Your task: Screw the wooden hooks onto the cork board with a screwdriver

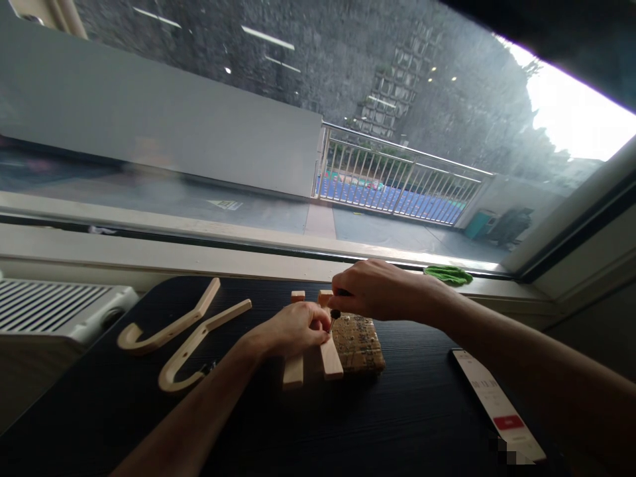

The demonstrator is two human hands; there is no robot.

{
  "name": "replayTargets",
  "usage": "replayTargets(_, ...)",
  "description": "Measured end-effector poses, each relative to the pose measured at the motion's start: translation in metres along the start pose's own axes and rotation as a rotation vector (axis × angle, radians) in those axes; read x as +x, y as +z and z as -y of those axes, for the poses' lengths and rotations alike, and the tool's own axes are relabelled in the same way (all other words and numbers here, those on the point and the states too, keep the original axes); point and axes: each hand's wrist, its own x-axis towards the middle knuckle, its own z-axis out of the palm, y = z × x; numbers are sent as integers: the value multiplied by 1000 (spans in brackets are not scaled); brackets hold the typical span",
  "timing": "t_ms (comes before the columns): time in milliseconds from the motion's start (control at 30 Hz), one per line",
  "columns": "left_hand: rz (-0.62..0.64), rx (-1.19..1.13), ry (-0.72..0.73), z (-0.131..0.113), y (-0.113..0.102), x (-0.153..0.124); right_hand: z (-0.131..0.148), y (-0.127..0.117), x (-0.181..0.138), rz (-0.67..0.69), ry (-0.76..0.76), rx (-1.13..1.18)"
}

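Note:
Two straight wooden slats [330,361] lie side by side on the black table [397,417], partly over a printed cork-coloured board [360,344]. My left hand [293,329] rests closed on the slats, its fingers pinched at a small spot on the right slat. My right hand [375,291] is closed round a small dark-tipped tool [334,315], whose tip points down at the slat beside my left fingers.
Two curved wooden hook-shaped pieces [173,334] lie at the left of the table. A white paper strip with a red mark [497,404] lies at the right. A white radiator [54,308] stands at far left, a green cloth [448,274] on the window sill.

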Motion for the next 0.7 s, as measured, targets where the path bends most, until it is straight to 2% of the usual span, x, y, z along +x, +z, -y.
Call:
replayTargets(300, -22, -6, 83, 9, 2, 3, -4, -2, -4, -1, -93, 95)
replayTargets(700, 13, -36, 73, 9, 2, 3, -4, 6, 6, -43, -75, 75)
